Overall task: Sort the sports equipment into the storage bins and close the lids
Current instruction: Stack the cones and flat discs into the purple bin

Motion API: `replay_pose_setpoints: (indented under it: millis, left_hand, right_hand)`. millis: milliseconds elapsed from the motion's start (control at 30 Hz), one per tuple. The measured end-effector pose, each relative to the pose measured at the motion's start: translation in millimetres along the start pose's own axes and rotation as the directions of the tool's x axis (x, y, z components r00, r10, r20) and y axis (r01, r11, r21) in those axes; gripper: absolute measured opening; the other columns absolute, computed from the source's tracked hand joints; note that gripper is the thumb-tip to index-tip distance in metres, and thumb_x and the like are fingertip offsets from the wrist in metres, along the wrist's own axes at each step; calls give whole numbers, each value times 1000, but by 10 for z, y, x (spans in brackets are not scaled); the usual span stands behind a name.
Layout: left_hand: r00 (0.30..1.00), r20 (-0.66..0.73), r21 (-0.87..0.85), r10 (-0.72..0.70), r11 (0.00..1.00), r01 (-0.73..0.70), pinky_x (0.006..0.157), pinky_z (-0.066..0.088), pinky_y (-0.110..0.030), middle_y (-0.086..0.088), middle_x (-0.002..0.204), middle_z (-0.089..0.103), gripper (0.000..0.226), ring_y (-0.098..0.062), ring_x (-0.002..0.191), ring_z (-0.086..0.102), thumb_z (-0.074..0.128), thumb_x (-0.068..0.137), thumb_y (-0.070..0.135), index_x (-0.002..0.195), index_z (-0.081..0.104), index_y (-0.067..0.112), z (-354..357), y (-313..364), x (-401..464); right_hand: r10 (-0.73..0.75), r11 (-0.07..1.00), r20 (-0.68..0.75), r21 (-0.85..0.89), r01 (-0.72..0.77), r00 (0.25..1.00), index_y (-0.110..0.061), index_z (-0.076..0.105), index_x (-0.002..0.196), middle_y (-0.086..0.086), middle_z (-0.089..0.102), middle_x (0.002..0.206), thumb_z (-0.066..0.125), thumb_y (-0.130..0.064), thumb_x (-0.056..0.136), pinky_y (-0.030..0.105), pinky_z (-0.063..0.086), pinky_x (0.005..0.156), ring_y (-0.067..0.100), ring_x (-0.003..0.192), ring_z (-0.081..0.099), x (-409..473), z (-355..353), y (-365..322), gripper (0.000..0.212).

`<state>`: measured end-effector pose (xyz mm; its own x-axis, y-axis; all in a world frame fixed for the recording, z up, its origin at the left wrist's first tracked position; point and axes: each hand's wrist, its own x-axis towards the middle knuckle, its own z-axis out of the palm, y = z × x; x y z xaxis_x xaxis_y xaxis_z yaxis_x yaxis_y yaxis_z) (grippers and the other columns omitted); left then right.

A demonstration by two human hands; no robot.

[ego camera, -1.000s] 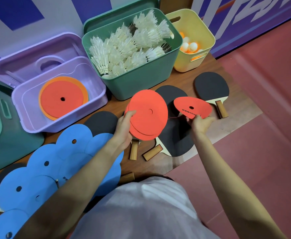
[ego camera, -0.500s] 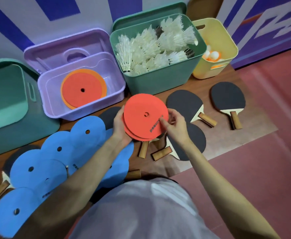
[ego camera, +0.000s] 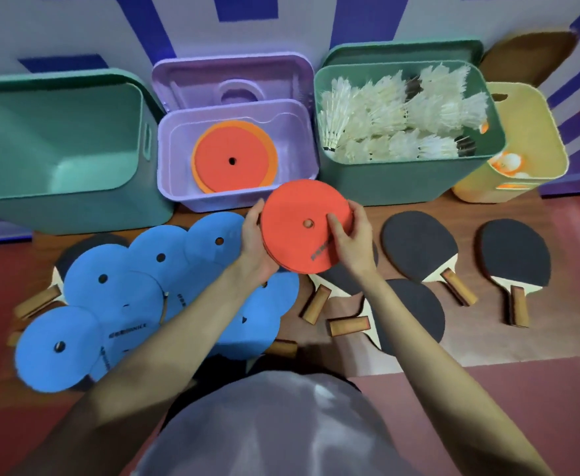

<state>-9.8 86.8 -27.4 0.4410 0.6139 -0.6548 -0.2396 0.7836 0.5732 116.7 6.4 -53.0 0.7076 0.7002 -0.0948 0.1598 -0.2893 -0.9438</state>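
Now | both hands (ego camera: 256, 240) gripping red discs (ego camera: 302, 235) | blue discs (ego camera: 117, 304), paddles (ego camera: 415, 245) beneath

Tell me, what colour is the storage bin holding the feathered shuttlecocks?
Green: the plastic bin of white feathered shuttlecocks, seen in the head view.

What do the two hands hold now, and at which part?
Both hands hold a stack of red discs: the left hand grips its left edge, the right hand its right edge, thumb on top.
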Motion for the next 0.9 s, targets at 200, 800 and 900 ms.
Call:
replay_pose_setpoints:
  millis: [200,800,900]
  left_hand:
    - [1000,-19,-101,11,995,-13,103,42,-49,-18,122,63,55,-36,112,58,34,97,47,129,58,9,-136,261,118]
    - [929,-181,728,323,679,-94,70,53,-34,-7,77,62,9,-22,71,59,57,90,19,84,62,14,-483,1829,978]
    - [883,-152,946,445,324,-1,66,43,-36,-16,72,55,24,-29,69,49,58,84,15,63,49,10,-603,1907,1114]
  right_hand:
    - [-42,999,52,-31,44,998,1,54,117,6,60,106,63,-13,90,0,36,72,9,89,54,173,300,-165,32]
    - [-65,955,202,-272,120,977,-1,50,129,16,59,125,45,-16,99,29,38,91,29,113,55,1485,1426,-865,34]
    - [-94,905,265,-379,193,960,1,52,125,21,61,120,45,-10,97,30,36,84,36,111,55,1630,1536,-784,31]
